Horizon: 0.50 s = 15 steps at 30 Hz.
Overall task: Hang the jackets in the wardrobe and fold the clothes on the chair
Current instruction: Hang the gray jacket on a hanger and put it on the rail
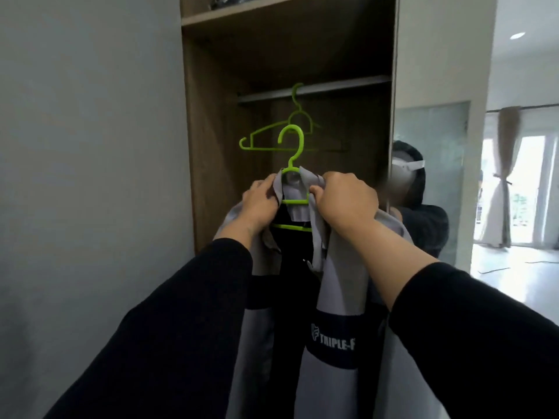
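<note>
Grey, smooth cloth with black bands made up the jacket (335,282) I held at the frame's centre, in front of the open wardrobe (211,146). It hung from a lime-green plastic hanger (292,164), thin and rounded, whose hook stood upright at twelve o'clock from my hands and sat below the rail (314,89), not on it. My left hand (261,204) had its fingers curled round the collar at nine o'clock of the hanger's neck; my right hand (344,201) was bunched tight on the cloth of the other shoulder at three o'clock. White block letters ran across a dark band on the jacket's front at six o'clock.

Beyond the hook, at twelve o'clock, a second green hanger (272,134) hung bare on the pale metal rail, tilted, its thin outline plain against the dark wood. The rail showed free length on both sides of that hanger. The wardrobe's brown walls were matt and straight-edged, with a shelf (242,15) above. At nine o'clock stood a flat grey wall (90,146). At three o'clock a mirrored door panel (429,134) showed a dark-clothed reflection, and farther out a bright room with a tied-back beige curtain (502,189).
</note>
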Available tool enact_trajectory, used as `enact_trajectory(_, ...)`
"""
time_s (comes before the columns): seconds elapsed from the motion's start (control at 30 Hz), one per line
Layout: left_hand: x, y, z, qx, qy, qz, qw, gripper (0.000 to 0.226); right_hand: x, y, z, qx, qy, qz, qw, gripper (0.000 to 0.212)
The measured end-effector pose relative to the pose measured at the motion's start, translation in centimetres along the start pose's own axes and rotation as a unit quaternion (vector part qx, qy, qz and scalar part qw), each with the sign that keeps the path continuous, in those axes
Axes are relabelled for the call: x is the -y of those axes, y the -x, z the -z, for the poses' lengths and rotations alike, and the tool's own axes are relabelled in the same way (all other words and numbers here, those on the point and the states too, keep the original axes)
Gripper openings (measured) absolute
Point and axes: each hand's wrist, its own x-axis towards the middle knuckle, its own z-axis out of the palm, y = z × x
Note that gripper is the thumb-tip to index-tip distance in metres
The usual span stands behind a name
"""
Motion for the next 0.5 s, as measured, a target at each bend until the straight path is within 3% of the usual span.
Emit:
enact_trajectory(0.1,2.5,-5.2,-2.2,0.014,0.115,-0.01,0.993,0.05,0.2,-2.2,-1.7,0.01,0.021,-0.009,1.0,0.028)
enact_trajectory(0.17,0.4,-5.6,-1.2,0.015,0.227,-0.011,0.974,0.046,0.4,-3.9,-2.8,0.026,0.032,-0.031,0.999,0.024)
enact_trajectory(0.27,-1.1,-7.4,-0.3,-0.006,0.26,-0.034,0.965,0.052,0.3,-6.7,-4.2,0.035,0.054,-0.081,0.995,0.018)
enact_trajectory(0.37,-0.8,-10.6,0.6,-0.02,0.168,-0.034,0.985,0.043,-0.1,-9.6,-4.5,0.024,0.095,-0.122,0.988,0.016)
enact_trajectory(0.43,-0.8,-12.5,1.1,-0.06,0.016,-0.054,0.997,0.037,-0.5,-11.8,-4.2,0.004,0.121,-0.134,0.984,0.017)
enact_trajectory(0.5,-1.3,-14.7,1.5,-0.123,-0.154,-0.117,0.973,0.035,-0.8,-13.9,-3.8,-0.022,0.143,-0.14,0.98,0.017)
